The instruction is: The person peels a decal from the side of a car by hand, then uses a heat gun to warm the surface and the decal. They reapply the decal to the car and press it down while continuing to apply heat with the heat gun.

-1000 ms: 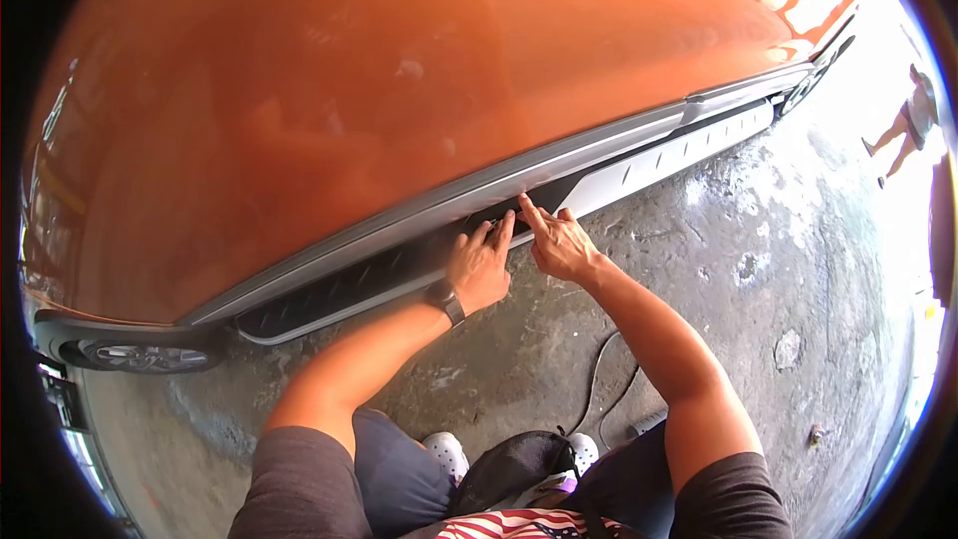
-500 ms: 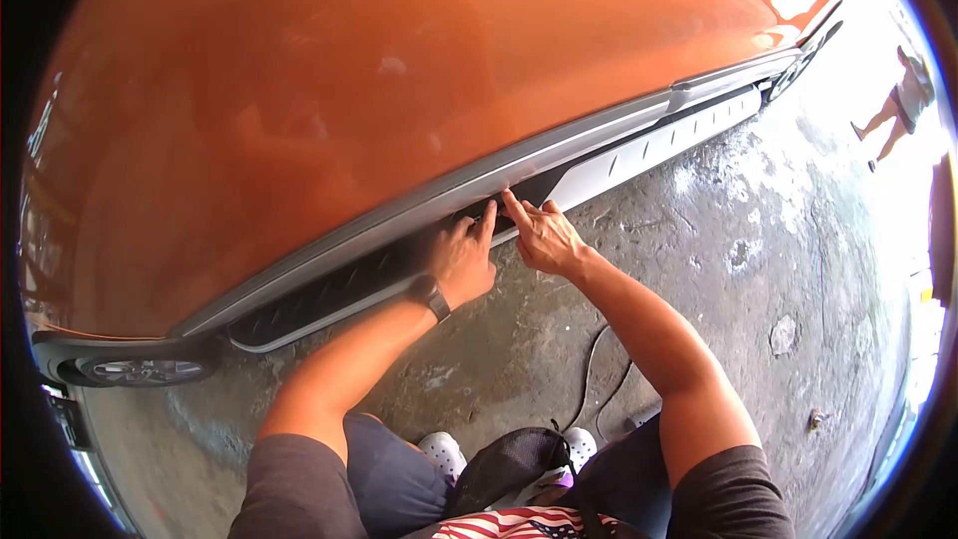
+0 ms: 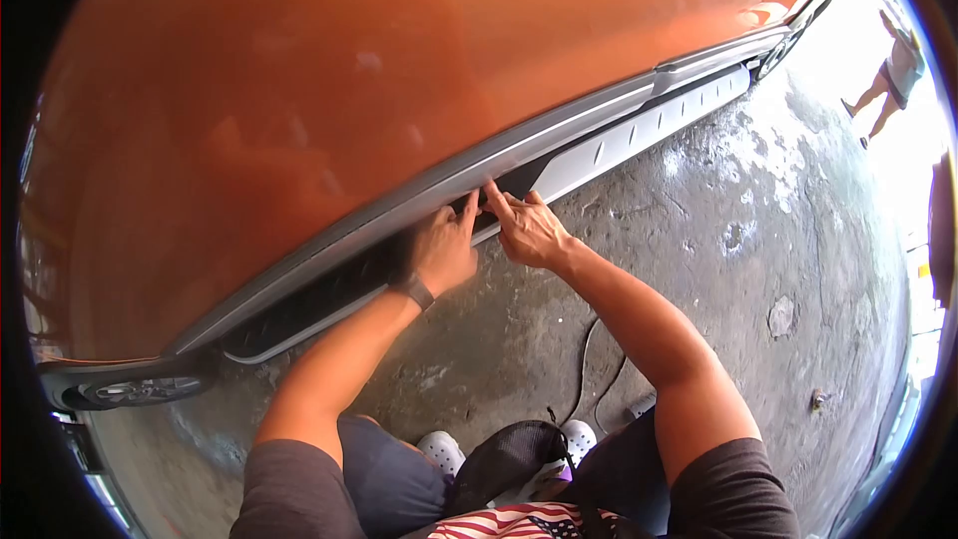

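An orange car [image 3: 329, 90] fills the upper view, with a grey sill trim [image 3: 544, 135] along its lower edge. Below the trim runs a side step [image 3: 619, 145], silver on the right and black toward the left. My left hand [image 3: 446, 250] is at the gap between trim and step, its index finger stretched up and the other fingers partly hidden. Close beside it, my right hand [image 3: 531, 230] points its index finger to the trim's lower edge, the other fingers bent. Neither hand shows anything held. A dark band [image 3: 417, 291] circles my left wrist.
Stained concrete floor [image 3: 689, 240] lies under and around me. A dark cable [image 3: 584, 369] runs near my feet, by a black mesh bag [image 3: 509, 464]. A person [image 3: 891, 75] stands at the far right. The car's wheels [image 3: 145, 391] show at both ends.
The view has shifted slightly, so car, step and hands appear a little further left and higher. Both hands keep nearly the same pose at the trim. The person at right has moved their arms.
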The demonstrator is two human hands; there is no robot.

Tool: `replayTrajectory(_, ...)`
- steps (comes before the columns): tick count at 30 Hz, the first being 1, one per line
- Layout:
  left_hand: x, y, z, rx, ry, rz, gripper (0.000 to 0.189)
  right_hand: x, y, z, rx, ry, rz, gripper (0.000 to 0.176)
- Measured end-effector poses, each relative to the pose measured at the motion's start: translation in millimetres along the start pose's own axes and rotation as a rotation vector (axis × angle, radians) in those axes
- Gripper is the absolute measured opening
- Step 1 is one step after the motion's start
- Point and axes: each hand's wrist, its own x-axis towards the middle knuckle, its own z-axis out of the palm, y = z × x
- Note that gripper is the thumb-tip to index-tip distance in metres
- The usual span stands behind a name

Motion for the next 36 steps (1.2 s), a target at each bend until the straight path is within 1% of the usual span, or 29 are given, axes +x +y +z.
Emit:
replayTrajectory(1,-3,0,2,-0.003,-0.004,-0.004,0.093,-1,-1,1,0.030,0.042,0.001,0.092)
replayTrajectory(2,-3,-1,2,-0.014,0.047,0.033,0.092,-3,-1,-1,0.027,0.043,-0.002,0.092)
replayTrajectory(3,-3,-3,1,-0.023,0.101,0.071,0.091,-7,-3,-6,0.038,0.054,-0.032,0.083)
replayTrajectory(4,-4,-3,0,-0.020,0.105,0.072,0.091,-10,-2,-10,0.052,0.066,-0.061,0.074)
replayTrajectory(5,-7,-4,0,-0.019,0.106,0.072,0.087,-12,2,-8,0.051,0.067,-0.063,0.074)
replayTrajectory(6,-8,-5,1,-0.019,0.106,0.072,0.083,-13,5,-8,0.066,0.172,-0.130,0.068)
replayTrajectory(7,-8,-8,1,-0.019,0.105,0.071,0.083,-14,8,-7,0.081,0.275,-0.196,0.062)
replayTrajectory(8,-8,-12,1,-0.037,0.192,0.134,0.077,-16,13,-6,0.115,0.297,-0.182,0.055)
replayTrajectory(9,-10,-15,2,-0.057,0.279,0.195,0.071,-17,13,-9,0.119,0.292,-0.180,0.055)
replayTrajectory(10,-12,-17,4,-0.059,0.277,0.192,0.071,-18,12,-13,0.171,0.297,-0.108,0.056)
replayTrajectory(11,-14,-19,6,-0.130,0.326,0.141,0.065,-18,12,-15,0.221,0.304,-0.035,0.057)
replayTrajectory(12,-15,-22,8,-0.199,0.377,0.091,0.059,-12,6,-13,0.411,0.424,0.060,0.051)
replayTrajectory(13,-15,-26,10,-0.194,0.379,0.089,0.059,-7,4,-16,0.413,0.426,0.055,0.051)
replayTrajectory(15,-20,-34,12,-0.200,0.369,0.058,0.049,5,2,-20,0.664,0.271,0.620,0.045)
replayTrajectory(16,-22,-35,11,-0.193,0.367,0.053,0.049,10,11,-7,0.652,0.346,0.597,0.042)
replayTrajectory(18,-23,-36,10,-0.157,0.426,0.119,0.040,9,12,-9,0.643,0.327,0.607,0.043)
replayTrajectory(19,-24,-37,9,-0.154,0.422,0.122,0.040,9,9,-14,0.626,0.309,0.619,0.043)
replayTrajectory(20,-23,-39,8,-0.135,0.444,0.169,0.040,9,8,-17,0.639,0.287,0.635,0.043)
replayTrajectory(21,-23,-39,8,-0.117,0.468,0.215,0.039,8,11,-14,0.638,0.288,0.635,0.043)
replayTrajectory(22,-23,-40,9,-0.117,0.469,0.217,0.039,8,13,-11,0.632,0.301,0.614,0.044)
replayTrajectory(25,-23,-38,9,-0.127,0.465,0.170,0.041,7,14,-11,0.645,0.304,0.586,0.043)
replayTrajectory(27,-22,-35,10,-0.149,0.416,0.070,0.042,6,13,-14,0.665,0.296,0.579,0.043)
replayTrajectory(31,-18,-28,9,-0.146,0.421,0.061,0.041,1,13,-22,0.666,0.302,0.606,0.040)
replayTrajectory(36,-14,-25,12,-0.148,0.437,0.015,0.035,-4,18,-25,0.695,0.338,0.608,0.039)
